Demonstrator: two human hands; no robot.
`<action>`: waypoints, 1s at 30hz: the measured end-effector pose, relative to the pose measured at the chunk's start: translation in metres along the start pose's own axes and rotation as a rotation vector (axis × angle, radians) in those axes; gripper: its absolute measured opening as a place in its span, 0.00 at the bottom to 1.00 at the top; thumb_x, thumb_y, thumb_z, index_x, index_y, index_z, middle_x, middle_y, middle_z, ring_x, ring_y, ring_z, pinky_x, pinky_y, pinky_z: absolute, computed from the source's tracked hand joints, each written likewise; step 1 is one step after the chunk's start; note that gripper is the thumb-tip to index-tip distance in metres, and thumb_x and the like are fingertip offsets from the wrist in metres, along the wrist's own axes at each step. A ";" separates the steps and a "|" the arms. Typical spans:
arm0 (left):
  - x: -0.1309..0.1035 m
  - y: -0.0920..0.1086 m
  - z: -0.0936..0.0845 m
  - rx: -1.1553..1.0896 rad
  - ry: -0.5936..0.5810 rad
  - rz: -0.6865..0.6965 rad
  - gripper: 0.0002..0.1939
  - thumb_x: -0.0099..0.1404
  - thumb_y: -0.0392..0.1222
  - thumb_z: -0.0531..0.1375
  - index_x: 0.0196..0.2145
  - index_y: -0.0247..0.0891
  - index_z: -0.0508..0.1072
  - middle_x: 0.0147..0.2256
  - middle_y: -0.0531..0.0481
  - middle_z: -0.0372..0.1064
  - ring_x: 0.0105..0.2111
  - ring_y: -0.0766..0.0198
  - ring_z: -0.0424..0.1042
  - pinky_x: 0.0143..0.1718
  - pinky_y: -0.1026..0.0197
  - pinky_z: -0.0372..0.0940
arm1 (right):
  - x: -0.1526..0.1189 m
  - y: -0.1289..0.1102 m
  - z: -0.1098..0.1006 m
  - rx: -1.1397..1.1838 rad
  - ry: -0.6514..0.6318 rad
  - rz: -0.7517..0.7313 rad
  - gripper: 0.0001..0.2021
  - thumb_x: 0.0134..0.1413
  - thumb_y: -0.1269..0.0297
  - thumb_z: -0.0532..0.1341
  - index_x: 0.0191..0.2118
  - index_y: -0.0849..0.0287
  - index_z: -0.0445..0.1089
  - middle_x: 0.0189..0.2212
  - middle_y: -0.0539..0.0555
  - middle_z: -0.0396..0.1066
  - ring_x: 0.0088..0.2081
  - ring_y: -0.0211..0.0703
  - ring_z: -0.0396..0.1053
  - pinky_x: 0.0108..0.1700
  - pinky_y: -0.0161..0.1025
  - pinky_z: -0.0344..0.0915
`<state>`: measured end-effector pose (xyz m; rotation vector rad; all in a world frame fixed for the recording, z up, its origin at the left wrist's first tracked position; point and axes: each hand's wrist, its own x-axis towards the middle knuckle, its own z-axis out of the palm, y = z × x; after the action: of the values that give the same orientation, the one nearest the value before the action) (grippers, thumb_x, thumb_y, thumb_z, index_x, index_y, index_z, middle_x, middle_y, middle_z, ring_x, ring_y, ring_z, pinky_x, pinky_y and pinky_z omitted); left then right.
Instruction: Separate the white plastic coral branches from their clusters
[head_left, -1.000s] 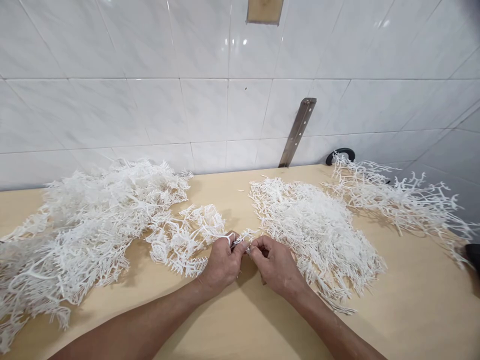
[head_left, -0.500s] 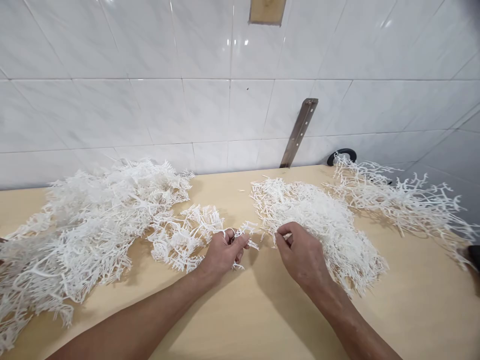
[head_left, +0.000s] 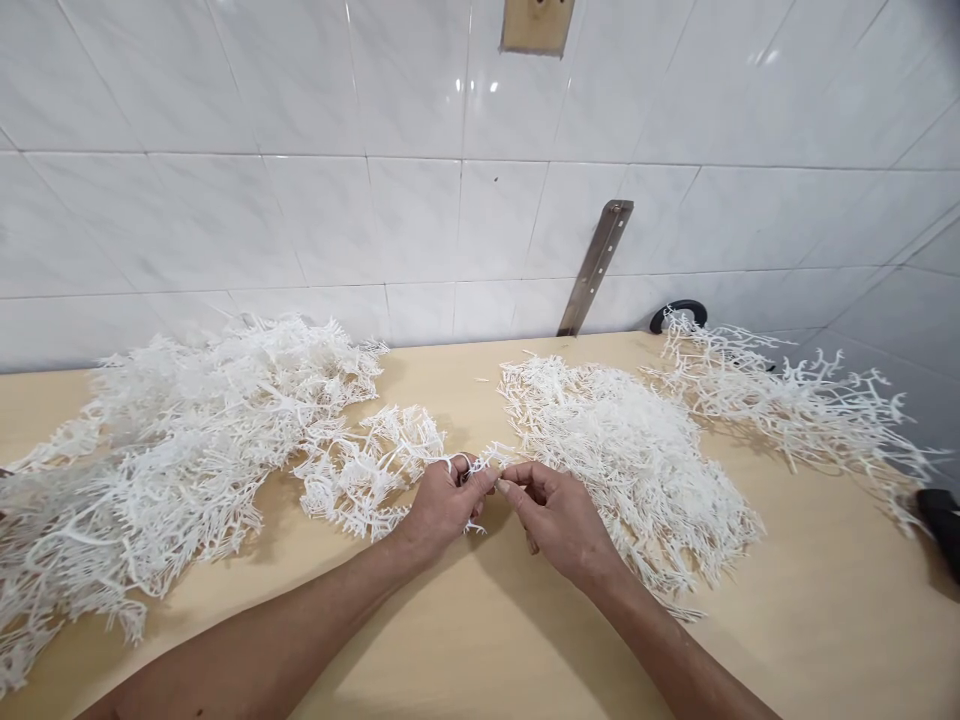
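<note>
Two bare hands meet at the middle of the tabletop (head_left: 525, 660). The left hand (head_left: 442, 505) pinches a white branched plastic sprig (head_left: 375, 470); the right hand (head_left: 559, 520) closes finger and thumb on one of its tips. This looks like snapping small pieces off; next comes a short twist. Loose piles lie unboxed: uncut sprigs (head_left: 172, 450) left, small bits (head_left: 637, 460) right, bare stems (head_left: 795, 410) beyond.

Both forearms bare, no sleeves or jewellery.
</note>
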<state>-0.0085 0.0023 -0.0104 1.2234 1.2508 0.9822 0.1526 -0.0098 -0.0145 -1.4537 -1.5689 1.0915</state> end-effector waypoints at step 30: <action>0.001 -0.003 0.001 0.036 0.003 0.039 0.21 0.59 0.57 0.62 0.21 0.40 0.61 0.15 0.57 0.60 0.18 0.68 0.60 0.22 0.65 0.57 | -0.003 -0.006 0.006 0.111 -0.040 -0.014 0.11 0.59 0.56 0.58 0.31 0.57 0.66 0.18 0.44 0.62 0.14 0.33 0.58 0.17 0.32 0.56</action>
<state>-0.0081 0.0024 -0.0135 1.2793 1.2557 0.9938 0.1453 -0.0137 -0.0116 -1.3529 -1.5183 1.1875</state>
